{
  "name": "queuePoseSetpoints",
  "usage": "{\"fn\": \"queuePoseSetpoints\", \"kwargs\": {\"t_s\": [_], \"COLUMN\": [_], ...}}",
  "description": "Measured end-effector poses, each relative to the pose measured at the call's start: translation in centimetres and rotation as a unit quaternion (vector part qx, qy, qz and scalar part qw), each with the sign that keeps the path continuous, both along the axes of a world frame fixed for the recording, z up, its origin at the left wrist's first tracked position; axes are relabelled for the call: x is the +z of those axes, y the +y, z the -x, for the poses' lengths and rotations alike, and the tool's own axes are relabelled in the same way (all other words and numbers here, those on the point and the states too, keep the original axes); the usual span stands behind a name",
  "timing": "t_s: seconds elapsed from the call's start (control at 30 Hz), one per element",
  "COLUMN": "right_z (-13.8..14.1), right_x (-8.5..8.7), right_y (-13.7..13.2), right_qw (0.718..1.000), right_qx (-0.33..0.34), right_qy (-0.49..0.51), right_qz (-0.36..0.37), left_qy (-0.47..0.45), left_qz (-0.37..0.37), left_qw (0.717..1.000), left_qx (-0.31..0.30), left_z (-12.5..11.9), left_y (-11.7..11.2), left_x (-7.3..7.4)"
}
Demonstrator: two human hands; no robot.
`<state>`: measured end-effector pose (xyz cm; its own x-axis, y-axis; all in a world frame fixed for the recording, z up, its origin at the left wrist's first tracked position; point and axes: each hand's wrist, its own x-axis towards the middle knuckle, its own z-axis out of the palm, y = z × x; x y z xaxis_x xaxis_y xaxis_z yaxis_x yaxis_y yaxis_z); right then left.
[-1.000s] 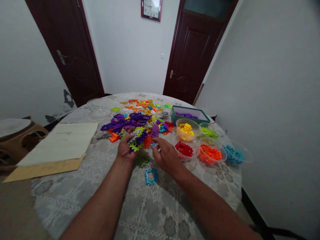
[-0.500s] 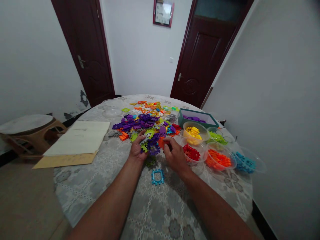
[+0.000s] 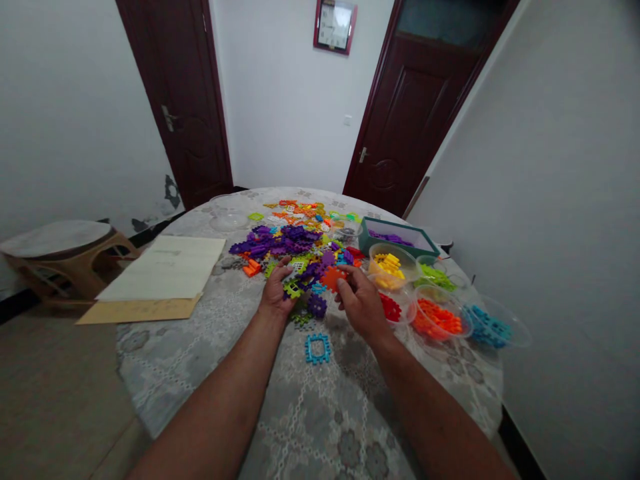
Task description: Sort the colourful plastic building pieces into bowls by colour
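Observation:
My left hand [image 3: 277,291] is closed around lime-green interlocking building pieces [image 3: 293,288], palm turned inward at the front of the pile. Between the thumb and fingers of my right hand [image 3: 364,301] is an orange toothed building piece [image 3: 332,279], held to the right of the left hand. A dark purple toothed piece [image 3: 317,305] shows just below and between the hands, with green pieces [image 3: 301,319] beside it. Nearer to me, a blue square frame piece [image 3: 317,349] lies flat on the table. Behind the hands, purple pieces [image 3: 283,241] are heaped.
To the right stand clear bowls of yellow pieces [image 3: 389,268], red pieces [image 3: 390,307], orange pieces [image 3: 436,319] and blue pieces [image 3: 489,325]. A green box [image 3: 424,252] holds purple pieces. Paper sheets [image 3: 163,270] lie on the round table's left, near a stool [image 3: 57,238].
My right hand has shifted right with the orange piece, drawing it away from the left hand. The purple piece below the hands now shows apart from the left hand's pieces.

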<state>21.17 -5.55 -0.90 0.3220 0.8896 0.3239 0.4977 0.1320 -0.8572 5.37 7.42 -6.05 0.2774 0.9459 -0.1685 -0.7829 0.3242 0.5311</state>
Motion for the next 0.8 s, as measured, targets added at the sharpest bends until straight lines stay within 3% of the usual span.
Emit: {"fn": "queuePoseSetpoints", "kwargs": {"t_s": [0.13,0.33,0.5,0.6,0.7,0.8], "right_z": [-2.1,-9.2,-15.2,-17.6,-18.1,-16.4], "right_x": [1.9,4.8,3.7,2.5,2.1,2.5], "right_y": [-0.6,-4.0,-7.6,-9.1,-10.1,-10.6], "right_qw": [0.998,0.973,0.945,0.938,0.926,0.909], "right_qx": [-0.045,-0.200,-0.309,-0.324,-0.342,-0.380], "right_qy": [-0.026,-0.074,-0.099,-0.123,-0.157,-0.171], "right_qz": [-0.038,-0.090,-0.052,-0.007,0.011,-0.027], "left_qy": [0.003,0.022,0.053,0.066,0.063,0.062], "left_qz": [-0.007,-0.002,-0.002,-0.001,-0.006,-0.006], "left_qw": [1.000,1.000,0.999,0.998,0.998,0.998], "left_qx": [0.003,0.002,-0.006,-0.017,-0.018,-0.023], "left_z": [0.1,-0.2,-0.4,-0.5,-0.4,-0.4], "left_y": [0.2,0.3,0.4,0.5,0.5,0.5], "left_x": [0.0,0.3,0.6,0.8,0.9,0.8]}}
